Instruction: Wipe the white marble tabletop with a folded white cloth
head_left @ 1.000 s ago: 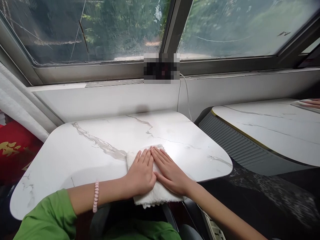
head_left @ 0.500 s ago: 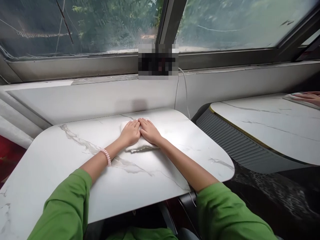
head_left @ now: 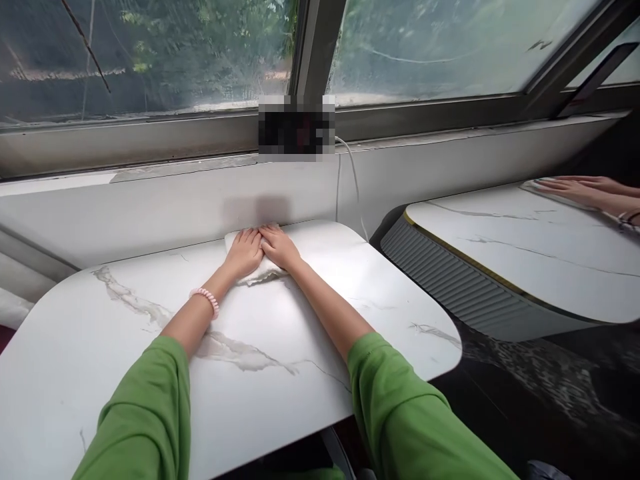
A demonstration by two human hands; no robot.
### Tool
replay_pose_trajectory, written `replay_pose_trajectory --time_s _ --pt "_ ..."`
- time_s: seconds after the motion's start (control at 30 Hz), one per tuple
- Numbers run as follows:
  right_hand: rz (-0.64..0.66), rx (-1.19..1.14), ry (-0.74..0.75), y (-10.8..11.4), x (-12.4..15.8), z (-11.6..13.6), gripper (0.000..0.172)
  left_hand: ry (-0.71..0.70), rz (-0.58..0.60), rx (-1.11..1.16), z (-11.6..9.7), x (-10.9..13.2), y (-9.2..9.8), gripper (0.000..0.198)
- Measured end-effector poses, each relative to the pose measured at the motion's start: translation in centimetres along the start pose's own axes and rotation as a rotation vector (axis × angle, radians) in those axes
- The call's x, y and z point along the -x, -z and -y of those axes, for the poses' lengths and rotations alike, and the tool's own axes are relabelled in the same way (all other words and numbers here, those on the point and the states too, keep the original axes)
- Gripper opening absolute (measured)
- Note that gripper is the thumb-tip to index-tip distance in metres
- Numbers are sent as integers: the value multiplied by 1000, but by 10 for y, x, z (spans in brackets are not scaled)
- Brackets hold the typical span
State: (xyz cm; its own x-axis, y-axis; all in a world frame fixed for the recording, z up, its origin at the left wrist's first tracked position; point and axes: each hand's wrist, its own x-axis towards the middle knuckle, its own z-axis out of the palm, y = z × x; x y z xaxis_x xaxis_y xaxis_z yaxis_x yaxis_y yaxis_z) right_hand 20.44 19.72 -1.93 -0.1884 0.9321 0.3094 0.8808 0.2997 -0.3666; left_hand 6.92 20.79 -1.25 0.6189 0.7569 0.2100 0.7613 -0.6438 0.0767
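Note:
A folded white cloth (head_left: 263, 274) lies flat near the far edge of the white marble-patterned table (head_left: 145, 373). My left hand (head_left: 245, 252) presses down on its left part, fingers stretched out flat. My right hand (head_left: 279, 247) rests flat beside it on the cloth, and the two hands touch near the fingertips. Much of the cloth is hidden under both palms. A pink coiled band (head_left: 206, 300) circles my left wrist.
Behind the table stand a white wall ledge (head_left: 190, 207) and windows. A white cable (head_left: 356, 177) hangs down by a blurred-out object (head_left: 295, 130). To the right, another person's hands (head_left: 575, 190) lie on a cloth on a second marble-patterned table (head_left: 500, 227).
Both my hands and the cloth have slid away from me toward the table's far edge. The view has shifted right, bringing more of the other person's hands into sight.

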Motion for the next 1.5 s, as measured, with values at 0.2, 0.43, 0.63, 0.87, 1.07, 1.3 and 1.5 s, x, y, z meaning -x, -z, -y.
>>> replay_pose_trajectory --time_s 0.2,0.43,0.63,0.87,1.07,1.3,1.5 --pt "68 78 37 10 41 8 56 4 60 -54 -27 27 5 53" --pt "91 49 272 39 156 9 60 -7 92 -40 -115 111 17 56" --pt "66 -34 233 74 248 19 60 -225 188 69 -179 163 35 61" --pt "42 -42 112 83 253 12 57 -235 324 192 -188 146 43 62" --pt "56 -56 121 76 218 -3 52 -149 327 228 -176 118 32 61" --pt "-23 -69 87 49 126 -48 48 -53 271 189 -127 34 4 56" --pt "-76 -102 165 25 47 -76 46 38 54 118 -84 -14 -16 52"
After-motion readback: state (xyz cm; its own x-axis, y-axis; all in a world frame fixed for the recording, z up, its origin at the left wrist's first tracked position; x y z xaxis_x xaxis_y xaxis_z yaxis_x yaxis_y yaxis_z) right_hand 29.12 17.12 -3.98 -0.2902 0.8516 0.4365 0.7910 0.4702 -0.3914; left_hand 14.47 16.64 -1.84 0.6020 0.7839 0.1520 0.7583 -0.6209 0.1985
